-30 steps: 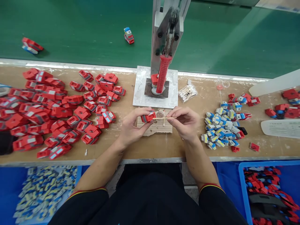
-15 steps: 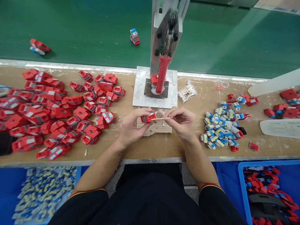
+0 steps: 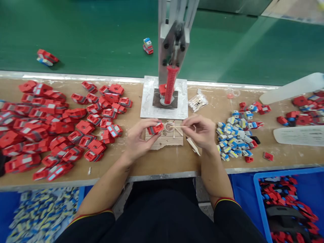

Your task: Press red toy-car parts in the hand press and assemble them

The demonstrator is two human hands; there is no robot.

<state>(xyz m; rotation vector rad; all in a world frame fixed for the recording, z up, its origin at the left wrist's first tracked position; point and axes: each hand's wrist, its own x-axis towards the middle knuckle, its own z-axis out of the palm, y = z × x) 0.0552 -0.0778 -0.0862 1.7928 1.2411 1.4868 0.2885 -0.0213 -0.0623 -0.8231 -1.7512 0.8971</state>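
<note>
Taking the press (image 3: pixel 174 44) as our landmark, we work just on the near side of its metal base plate, where a torn piece of cardboard (image 3: pixel 162 144) lies on the bench. Our left hand (image 3: pixel 139 136) is closed on a red vehicle piece (image 3: pixel 155 128), gripped between thumb and fingers, near the press's front-left corner. The piece sits at the fingertips, on the side facing our right hand (image 3: pixel 201 132), which is in front of the press and to its right.

That right hand is narrowed to a pinch on a thin swab stick (image 3: pixel 178 126) pointing toward the piece. The stick's far end reaches over a small round dish (image 3: pixel 169 126) on the cardboard, directly in front of the press; we cannot tell whether it touches the dish. The red piece and the stick are apart, with a small gap between them. Another swab (image 3: pixel 173 133) lies by the dish, below our stick.

Right beside the press base we see a bag of swabs (image 3: pixel 198 101). Well to the press's left spreads a heap of red pieces (image 3: pixel 53 125); to its right, beyond our right hand, lies a pile of white-and-blue parts (image 3: pixel 234 135).
</note>
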